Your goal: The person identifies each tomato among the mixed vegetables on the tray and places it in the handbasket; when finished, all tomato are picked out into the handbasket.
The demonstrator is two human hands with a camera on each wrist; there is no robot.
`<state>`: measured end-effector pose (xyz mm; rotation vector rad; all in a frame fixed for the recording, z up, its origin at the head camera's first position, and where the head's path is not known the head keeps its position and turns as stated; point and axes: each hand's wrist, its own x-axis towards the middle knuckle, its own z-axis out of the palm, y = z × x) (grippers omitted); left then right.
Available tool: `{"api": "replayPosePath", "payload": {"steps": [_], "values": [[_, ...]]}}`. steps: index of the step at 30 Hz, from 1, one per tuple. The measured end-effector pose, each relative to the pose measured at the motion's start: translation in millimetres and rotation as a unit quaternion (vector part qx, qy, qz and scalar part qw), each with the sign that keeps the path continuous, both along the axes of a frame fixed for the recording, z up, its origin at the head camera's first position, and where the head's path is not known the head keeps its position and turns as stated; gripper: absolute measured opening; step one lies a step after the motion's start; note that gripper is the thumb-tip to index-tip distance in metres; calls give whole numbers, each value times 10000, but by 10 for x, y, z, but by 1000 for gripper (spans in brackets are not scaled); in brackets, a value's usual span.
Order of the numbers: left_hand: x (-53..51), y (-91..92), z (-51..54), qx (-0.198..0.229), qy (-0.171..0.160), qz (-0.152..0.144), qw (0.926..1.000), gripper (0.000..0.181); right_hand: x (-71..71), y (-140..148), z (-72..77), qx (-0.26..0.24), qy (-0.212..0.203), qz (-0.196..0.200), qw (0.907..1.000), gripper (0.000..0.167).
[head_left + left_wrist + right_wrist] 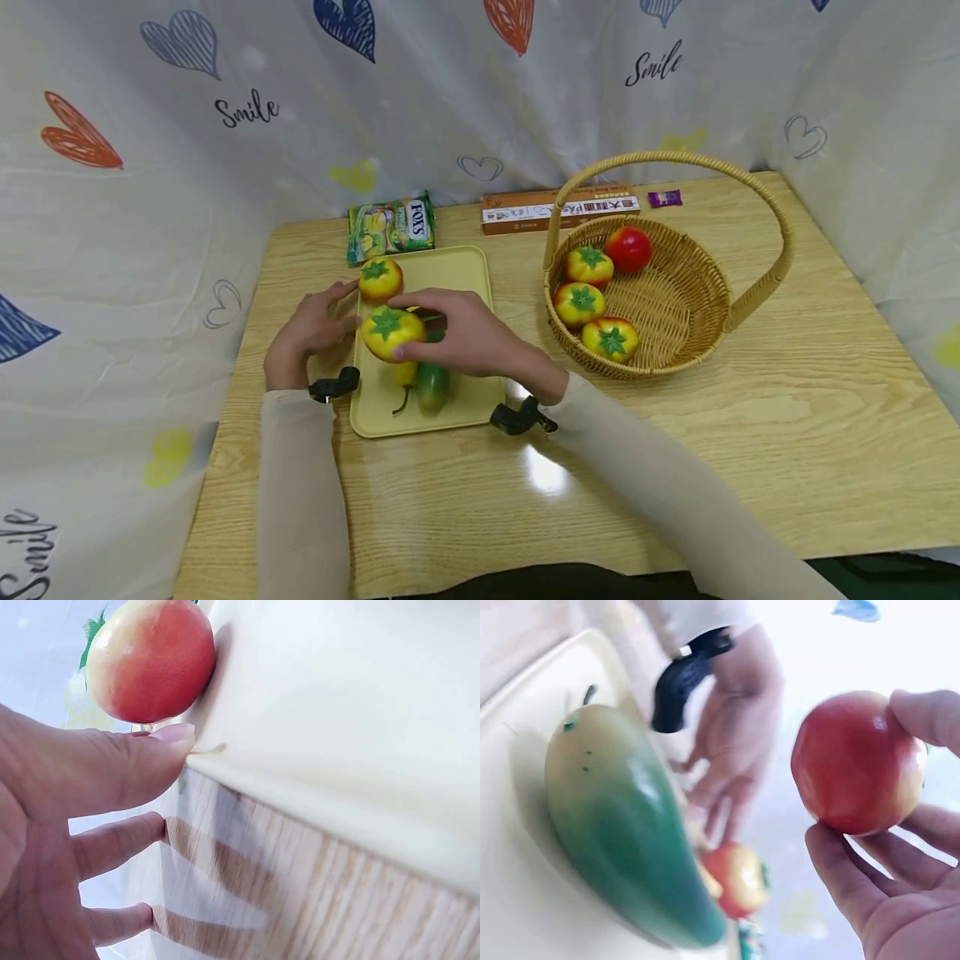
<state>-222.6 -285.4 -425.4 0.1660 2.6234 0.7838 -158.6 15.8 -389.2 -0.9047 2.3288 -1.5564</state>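
My right hand (476,333) holds a yellow-and-red round fruit (392,335) with a green star-shaped leaf top, above the pale yellow tray (465,408). In the right wrist view the fruit's red underside (855,765) shows between thumb and fingers. My left hand (315,323) is at the tray's left edge, fingers extended. Its thumb (112,761) is by the tray's rim, just under a second such fruit (380,279) at the far left corner. A green mango-like fruit (630,825) lies on the tray. Beside it is a yellow piece with a dark stem (406,374), partly hidden by my right hand.
Right of the tray stands a wicker basket (678,312) with a tall handle, holding several yellow-red fruits (579,305) and a red one (628,249). Behind lie a green FOX'S bag (392,227), a long brown box (558,208) and a small purple packet (664,198).
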Motion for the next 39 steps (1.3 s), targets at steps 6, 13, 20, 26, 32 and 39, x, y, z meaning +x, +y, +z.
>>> {"api": "replayPosePath", "payload": {"steps": [6, 13, 20, 26, 32, 39], "values": [[8, 0, -11, -40, 24, 1, 10000, 75, 232, 605, 183, -405, 0, 129, 9991, 60], [2, 16, 26, -156, 39, -140, 9998, 74, 471, 1557, 274, -318, 145, -432, 9985, 67], [13, 28, 43, -177, 66, -171, 9997, 74, 714, 2452, 296, 239, 395, -1035, 9936, 68], [11, 14, 18, -192, -42, -88, 9998, 75, 836, 2837, 291, 1381, 174, -1603, 9772, 62], [8, 10, 10, -142, -52, -57, 9999, 75, 822, 2923, 229, 2249, 286, -1701, 9590, 61], [9, 17, 11, -153, 24, -97, 9998, 74, 733, 2877, 207, 2559, 596, -1599, 9515, 58]]}}
